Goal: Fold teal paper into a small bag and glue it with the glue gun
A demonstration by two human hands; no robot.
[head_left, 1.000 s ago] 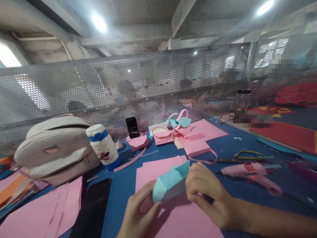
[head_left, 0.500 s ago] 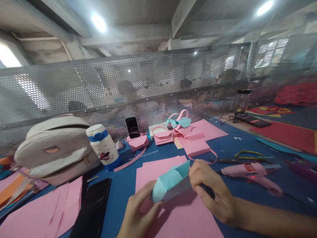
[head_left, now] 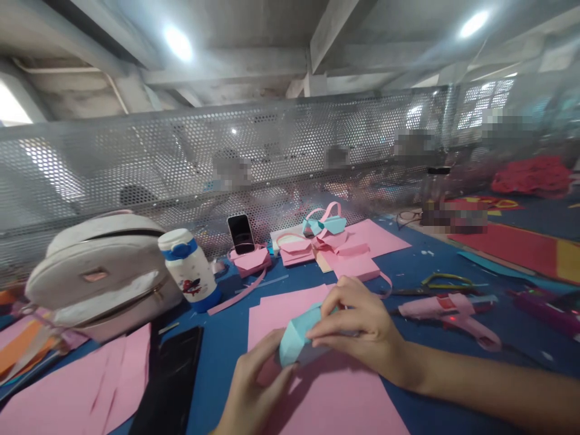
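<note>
A folded light-blue paper piece (head_left: 293, 343), faceted like a small paper bag, is held just above the pink paper sheets (head_left: 281, 305). My left hand (head_left: 258, 368) pinches its left end between thumb and fingers. My right hand (head_left: 362, 326) is closed over the upper right part, fingers and thumb on the paper, hiding much of it. Farther back are small pink paper bags (head_left: 296, 251) with strip handles and a light-blue one (head_left: 333, 225) with pink handles.
To the right lie a pink glue gun (head_left: 435, 307) and yellow-handled scissors (head_left: 446, 280). At left are a white backpack (head_left: 99, 272), a white-and-blue bottle (head_left: 188, 272) and a black flat case (head_left: 170, 380). A phone (head_left: 241, 232) leans upright before the perforated metal screen (head_left: 181, 157).
My right hand has moved left from the paper piece's right edge onto its upper face. The left hand keeps its hold, almost unmoved.
</note>
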